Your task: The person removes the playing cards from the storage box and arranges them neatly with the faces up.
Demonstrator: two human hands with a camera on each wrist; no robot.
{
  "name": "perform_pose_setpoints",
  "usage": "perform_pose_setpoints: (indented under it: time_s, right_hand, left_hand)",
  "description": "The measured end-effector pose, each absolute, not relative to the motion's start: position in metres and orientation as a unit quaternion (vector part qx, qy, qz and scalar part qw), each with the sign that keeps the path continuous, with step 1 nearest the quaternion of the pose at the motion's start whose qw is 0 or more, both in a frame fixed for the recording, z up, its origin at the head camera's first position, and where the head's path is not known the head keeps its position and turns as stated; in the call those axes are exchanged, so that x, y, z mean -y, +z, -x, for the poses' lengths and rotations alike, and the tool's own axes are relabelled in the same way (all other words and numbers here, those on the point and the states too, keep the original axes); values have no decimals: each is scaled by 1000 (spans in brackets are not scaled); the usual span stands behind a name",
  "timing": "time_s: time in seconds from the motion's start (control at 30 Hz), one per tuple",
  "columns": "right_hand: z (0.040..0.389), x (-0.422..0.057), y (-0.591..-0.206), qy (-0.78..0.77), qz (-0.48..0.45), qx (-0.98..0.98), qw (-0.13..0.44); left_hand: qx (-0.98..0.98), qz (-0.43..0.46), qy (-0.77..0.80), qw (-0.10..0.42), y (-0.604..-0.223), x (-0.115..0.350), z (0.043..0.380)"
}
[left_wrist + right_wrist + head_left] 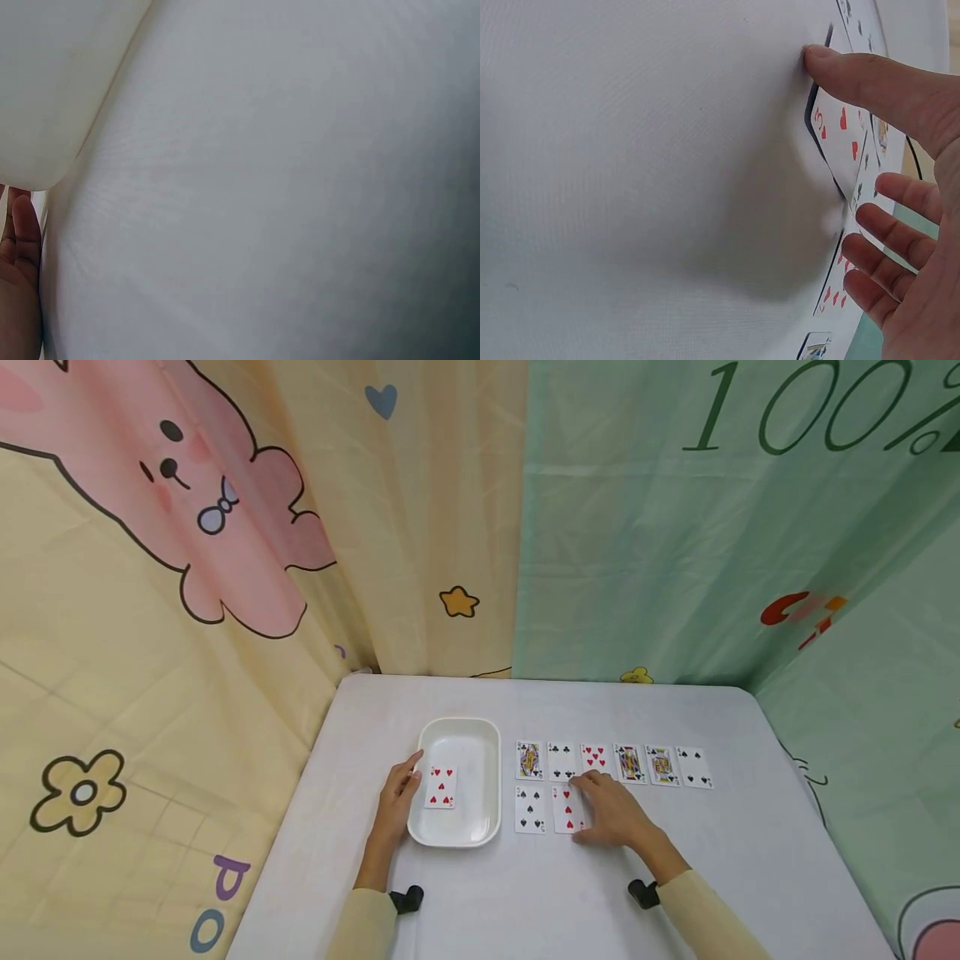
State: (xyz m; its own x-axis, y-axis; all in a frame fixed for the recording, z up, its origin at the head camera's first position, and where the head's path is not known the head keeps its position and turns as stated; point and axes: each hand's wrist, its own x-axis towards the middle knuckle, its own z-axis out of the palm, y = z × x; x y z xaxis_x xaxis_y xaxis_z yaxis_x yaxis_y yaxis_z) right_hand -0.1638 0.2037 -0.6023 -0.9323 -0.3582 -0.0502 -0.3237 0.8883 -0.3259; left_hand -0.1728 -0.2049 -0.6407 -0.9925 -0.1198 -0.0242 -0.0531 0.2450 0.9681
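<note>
At the left rim of a white tray (pixel 491 793), my left hand (pixel 395 802) rests with fingers extended against the side. A red heart playing card (pixel 441 797) lies face up inside the tray. My right hand (pixel 611 810) holds the three of hearts (pixel 840 131) in the lower row. Its thumb (pixel 855 75) is at the card's near edge, with the fingers at the far edge. Left of that card lies a five of spades (pixel 529 810). In the left wrist view, only the tray's corner (pixel 60 90) and part of the hand (pixel 19 285) appear.
Above the lower cards runs a row of several face-up cards, from a face card (pixel 529 762) to a black spot card (pixel 695 768). They lie on a white-covered table (pixel 480 910). Printed curtains (pixel 630 543) hang behind and beside it.
</note>
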Motion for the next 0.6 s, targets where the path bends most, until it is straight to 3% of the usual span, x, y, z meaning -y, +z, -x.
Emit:
perform_pose_setpoints:
  time_s: [0.6]
  right_hand:
    - [188,-176,-572,-238,166,-957,-21]
  left_hand:
    - [792,-54,-608,25,-642,206,173]
